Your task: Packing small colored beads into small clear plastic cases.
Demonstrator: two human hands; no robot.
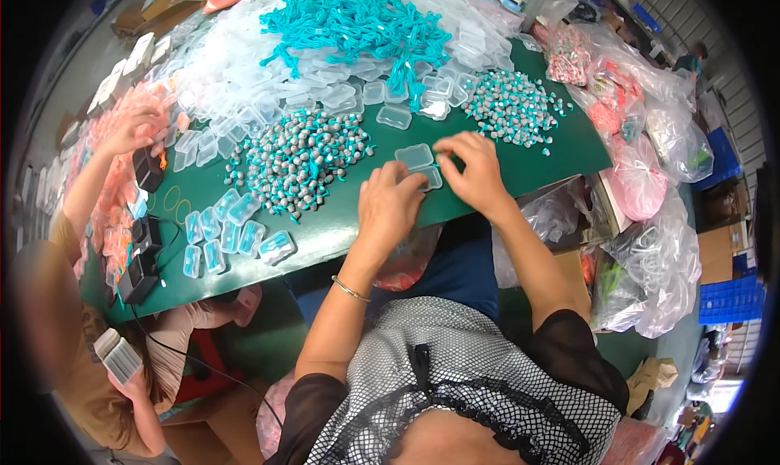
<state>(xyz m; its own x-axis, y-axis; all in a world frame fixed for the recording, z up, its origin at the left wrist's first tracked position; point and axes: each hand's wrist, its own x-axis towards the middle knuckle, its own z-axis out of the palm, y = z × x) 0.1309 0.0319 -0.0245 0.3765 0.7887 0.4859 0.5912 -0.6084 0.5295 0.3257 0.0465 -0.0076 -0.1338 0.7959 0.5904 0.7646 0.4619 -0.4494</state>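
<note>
A small clear plastic case (414,155) lies opened out on the green table in front of me. The fingers of my left hand (388,203) grip its nearer half from the left. At the case's right edge, my right hand (474,171) has its thumb and fingers curled toward each other; a speck of teal shows by the fingertips, too small to name. Left of my hands spreads a heap of small grey pieces with teal ends (296,160). A similar grey-and-teal heap (512,107) sits farther right. Several closed cases with teal contents (230,237) lie at the near left.
Teal cords (349,26) are piled on a mound of clear cases (219,50) at the back. On the left, a co-worker's hand (134,130) reaches over orange items (110,184) beside black boxes (140,274). Plastic bags (642,254) crowd the right side.
</note>
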